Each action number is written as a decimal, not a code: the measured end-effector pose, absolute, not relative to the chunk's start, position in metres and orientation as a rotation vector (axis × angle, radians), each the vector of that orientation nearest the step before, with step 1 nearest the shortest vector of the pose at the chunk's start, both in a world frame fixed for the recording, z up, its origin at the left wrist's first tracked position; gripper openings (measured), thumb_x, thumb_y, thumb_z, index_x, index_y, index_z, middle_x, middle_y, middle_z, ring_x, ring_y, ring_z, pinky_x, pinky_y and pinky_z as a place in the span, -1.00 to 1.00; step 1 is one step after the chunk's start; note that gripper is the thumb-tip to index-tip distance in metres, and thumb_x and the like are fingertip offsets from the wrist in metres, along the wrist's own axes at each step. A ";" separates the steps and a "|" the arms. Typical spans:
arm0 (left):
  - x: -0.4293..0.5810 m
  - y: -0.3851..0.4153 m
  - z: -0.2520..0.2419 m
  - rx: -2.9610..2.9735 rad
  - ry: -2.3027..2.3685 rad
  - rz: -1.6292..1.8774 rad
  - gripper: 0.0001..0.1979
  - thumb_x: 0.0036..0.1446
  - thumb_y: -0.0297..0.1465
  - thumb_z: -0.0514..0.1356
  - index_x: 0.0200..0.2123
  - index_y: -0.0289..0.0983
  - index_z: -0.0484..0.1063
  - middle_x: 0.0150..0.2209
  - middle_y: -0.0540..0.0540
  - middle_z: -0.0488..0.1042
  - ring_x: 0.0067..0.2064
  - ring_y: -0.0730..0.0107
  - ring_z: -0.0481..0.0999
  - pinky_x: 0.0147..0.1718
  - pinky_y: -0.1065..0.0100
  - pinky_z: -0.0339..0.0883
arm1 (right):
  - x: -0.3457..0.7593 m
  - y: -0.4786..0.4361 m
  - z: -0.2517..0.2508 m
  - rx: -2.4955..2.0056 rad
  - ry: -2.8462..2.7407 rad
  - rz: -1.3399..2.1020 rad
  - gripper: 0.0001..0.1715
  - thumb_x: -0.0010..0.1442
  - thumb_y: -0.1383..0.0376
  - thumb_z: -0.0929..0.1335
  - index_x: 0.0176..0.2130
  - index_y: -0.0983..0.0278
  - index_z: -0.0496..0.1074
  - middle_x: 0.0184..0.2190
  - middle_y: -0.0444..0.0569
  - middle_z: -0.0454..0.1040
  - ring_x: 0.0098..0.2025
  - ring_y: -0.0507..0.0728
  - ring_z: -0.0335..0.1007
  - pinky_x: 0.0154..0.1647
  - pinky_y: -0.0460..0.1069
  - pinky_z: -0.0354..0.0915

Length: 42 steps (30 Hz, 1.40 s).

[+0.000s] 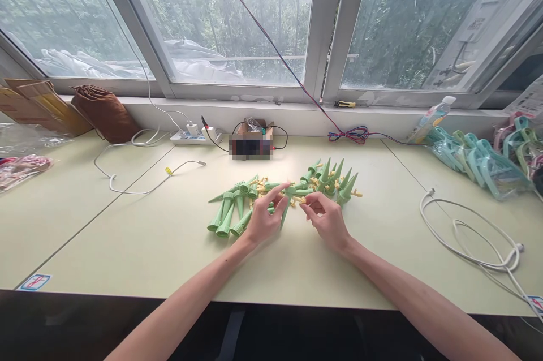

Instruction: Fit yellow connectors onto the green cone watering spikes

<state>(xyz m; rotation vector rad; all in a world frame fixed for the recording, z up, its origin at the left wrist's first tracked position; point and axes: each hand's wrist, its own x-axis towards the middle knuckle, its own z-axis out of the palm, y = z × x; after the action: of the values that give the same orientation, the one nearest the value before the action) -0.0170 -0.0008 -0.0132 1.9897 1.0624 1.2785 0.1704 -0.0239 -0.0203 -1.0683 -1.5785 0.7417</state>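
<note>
My left hand (pixel 263 220) grips a green plastic watering spike (pixel 285 217), its pointed end hanging downward. The fingers of my right hand (pixel 328 220) pinch a small yellow valve (pixel 298 200) at the side of that spike; whether it is fully seated in it I cannot tell. To the left lie several green spikes (pixel 224 220), some with their wide open ends toward me. More spikes (pixel 335 177), several with points up and yellow valves attached, stand at the right behind my right hand. Loose yellow valves (pixel 261 184) lie in between, partly hidden by my left hand.
At the back are a power strip (pixel 193 137), a small box with a blurred device (pixel 251 147) and a bundled cable (pixel 350 134). White cables (pixel 466 256) coil at the right, near bagged green clips (pixel 479 160) and a bottle (pixel 432 117). A brown bag (pixel 104 115) sits left.
</note>
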 end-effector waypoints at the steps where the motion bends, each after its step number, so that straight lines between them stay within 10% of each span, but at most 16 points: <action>1: -0.017 -0.001 -0.013 1.990 1.061 1.270 -0.65 0.32 -0.31 0.11 0.14 -0.21 0.38 -0.42 0.01 0.44 -0.39 0.44 0.40 -0.30 0.40 0.33 | 0.170 -0.024 -0.020 -1.062 -1.584 0.732 -0.80 0.29 0.15 0.36 -0.26 0.24 0.38 -0.37 -0.09 0.44 -0.52 0.02 0.38 -0.51 -0.06 0.35; 42: -0.014 -0.006 -0.012 2.070 1.052 1.250 -0.64 0.23 -0.36 0.20 0.10 -0.18 0.35 -0.39 0.02 0.44 -0.36 0.44 0.45 -0.24 0.36 0.37 | 0.171 -0.025 -0.021 -1.084 -1.708 0.640 -0.66 0.38 0.12 0.25 -0.31 0.27 0.43 -0.41 -0.05 0.47 -0.50 0.04 0.33 -0.49 -0.06 0.28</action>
<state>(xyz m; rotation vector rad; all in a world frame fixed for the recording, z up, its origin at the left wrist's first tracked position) -0.0142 -0.0057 -0.0116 2.0705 1.0525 1.2497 0.1707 -0.0247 -0.0208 -1.0841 -1.7076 0.6395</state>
